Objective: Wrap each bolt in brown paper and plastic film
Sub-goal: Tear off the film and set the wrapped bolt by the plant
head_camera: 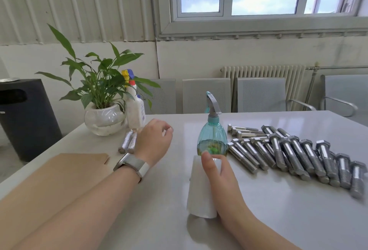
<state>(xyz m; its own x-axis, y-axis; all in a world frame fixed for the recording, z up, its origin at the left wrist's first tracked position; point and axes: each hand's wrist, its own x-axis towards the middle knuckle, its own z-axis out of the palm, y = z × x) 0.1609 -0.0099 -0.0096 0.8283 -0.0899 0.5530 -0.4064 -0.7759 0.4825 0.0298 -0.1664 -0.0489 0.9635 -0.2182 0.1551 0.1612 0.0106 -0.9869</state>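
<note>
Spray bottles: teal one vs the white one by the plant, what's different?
The teal spray bottle is see-through with a grey trigger head; the white spray bottle is opaque with a blue and yellow head. The teal one stands mid-table, just beyond the white roll held by the right hand; the white one stands at the far edge beside the potted plant, partly behind leaves. Both stand upright, and neither is held.
</note>
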